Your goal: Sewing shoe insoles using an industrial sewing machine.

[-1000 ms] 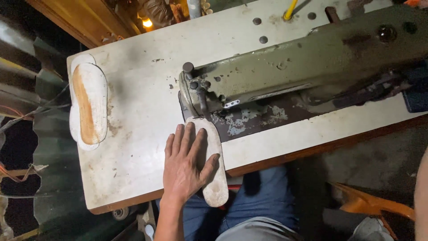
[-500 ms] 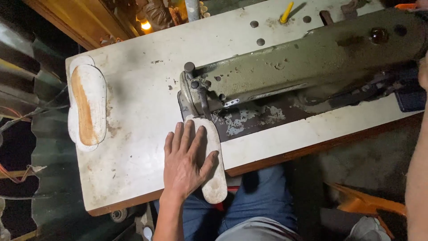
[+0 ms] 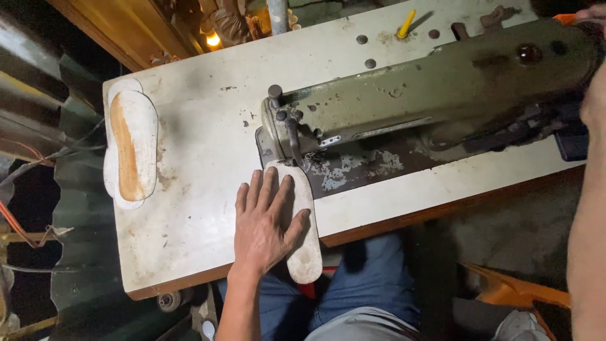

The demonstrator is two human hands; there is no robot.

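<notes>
One view only, from the head camera looking down. The left hand (image 3: 265, 224) lies flat on a white shoe sole (image 3: 302, 221), its fingers (image 3: 268, 189) spread apart and pressing down, not curled around anything. The thumb rests across the sole's middle. The sole lies on the white table (image 3: 208, 126), with its far tip just beyond the fingertips, under the needle end of the old green sewing machine (image 3: 429, 88), and its near end sticking out past the table's front edge below the palm. Well off to the left of the fingers, a stack of soles (image 3: 130, 151) lies near the table's left edge, the top one streaked brown down its middle. Far beyond the fingers, a yellow stick (image 3: 406, 24) stands on the table behind the machine. The right hand (image 3: 593, 101) shows only at the picture's right edge, by the machine's wheel end; whether its fingers are apart or closed cannot be told.
</notes>
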